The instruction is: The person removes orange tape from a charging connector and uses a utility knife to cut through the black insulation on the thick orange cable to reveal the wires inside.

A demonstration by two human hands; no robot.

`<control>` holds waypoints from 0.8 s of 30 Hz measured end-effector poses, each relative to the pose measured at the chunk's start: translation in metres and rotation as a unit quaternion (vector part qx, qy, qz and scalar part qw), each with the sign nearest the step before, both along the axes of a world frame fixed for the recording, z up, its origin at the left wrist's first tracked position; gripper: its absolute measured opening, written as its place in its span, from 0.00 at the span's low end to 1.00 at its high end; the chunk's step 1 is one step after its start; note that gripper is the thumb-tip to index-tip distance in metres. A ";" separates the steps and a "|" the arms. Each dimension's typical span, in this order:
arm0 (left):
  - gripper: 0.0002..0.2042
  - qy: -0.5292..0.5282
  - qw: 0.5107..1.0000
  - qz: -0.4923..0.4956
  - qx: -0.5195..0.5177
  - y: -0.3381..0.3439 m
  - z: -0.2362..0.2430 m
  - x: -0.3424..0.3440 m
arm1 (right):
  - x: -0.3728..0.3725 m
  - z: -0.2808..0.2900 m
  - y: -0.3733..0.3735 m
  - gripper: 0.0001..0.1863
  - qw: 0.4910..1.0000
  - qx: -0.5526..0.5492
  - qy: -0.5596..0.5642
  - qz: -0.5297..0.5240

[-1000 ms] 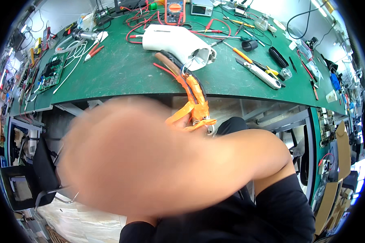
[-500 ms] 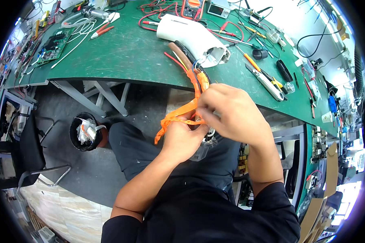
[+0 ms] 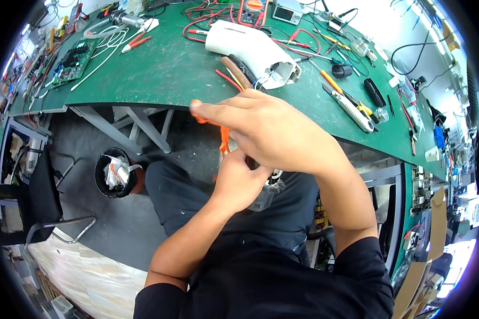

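Observation:
My left hand (image 3: 237,183) is closed around the wire bundle over my lap; its held section is mostly hidden, with a clear plastic part (image 3: 261,201) showing below. My right hand (image 3: 266,130) reaches across above it, fingertips pinching orange tape (image 3: 224,139), which is pulled up and leftward. Beyond the hands, a brown cable (image 3: 230,66) and black, red and yellow wires reach over the bench edge toward a curved white plastic housing (image 3: 234,40) with an open end.
The green bench (image 3: 143,80) holds a multimeter (image 3: 253,11), test leads, a utility knife (image 3: 351,109), pliers (image 3: 134,43) and a circuit board (image 3: 72,64). A bin (image 3: 114,173) and black chair (image 3: 21,202) are at left. Cardboard (image 3: 436,223) stands at right.
My right hand has swung up and leftward from beside my left hand, drawing the orange tape with it. My left hand stays at nearly the same place as half a second ago.

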State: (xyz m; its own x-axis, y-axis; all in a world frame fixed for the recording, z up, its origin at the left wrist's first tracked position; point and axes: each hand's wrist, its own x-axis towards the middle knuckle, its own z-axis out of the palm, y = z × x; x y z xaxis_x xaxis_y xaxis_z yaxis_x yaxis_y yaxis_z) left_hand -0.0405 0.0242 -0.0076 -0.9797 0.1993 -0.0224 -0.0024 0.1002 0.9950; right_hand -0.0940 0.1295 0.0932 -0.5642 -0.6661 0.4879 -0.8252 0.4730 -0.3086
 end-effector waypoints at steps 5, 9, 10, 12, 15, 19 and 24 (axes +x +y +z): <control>0.16 -0.072 0.995 -0.003 0.065 0.004 0.012 0.001 | -0.010 0.010 0.003 0.09 0.995 -0.084 -0.059 0.005; 0.16 -0.023 0.999 -0.013 0.035 0.006 -0.006 -0.003 | -0.016 0.004 -0.022 0.10 0.997 -0.061 -0.052 0.002; 0.14 0.015 0.999 -0.006 0.050 0.007 -0.005 -0.004 | -0.015 0.003 -0.029 0.10 1.000 -0.016 -0.023 -0.009; 0.13 0.092 0.992 0.008 0.080 0.010 0.000 -0.004 | -0.014 0.002 -0.032 0.10 0.999 0.025 0.019 -0.020; 0.13 -0.028 0.999 -0.020 0.042 0.002 0.007 -0.001 | -0.012 0.001 -0.018 0.11 0.999 -0.052 0.011 -0.006; 0.15 -0.085 0.994 -0.031 0.060 -0.003 0.018 0.001 | 0.015 -0.034 0.051 0.07 0.879 -0.402 -0.195 -0.166; 0.16 -0.130 0.978 -0.047 0.155 -0.015 0.021 0.002 | 0.055 -0.148 0.064 0.13 0.721 -0.527 -0.406 -0.192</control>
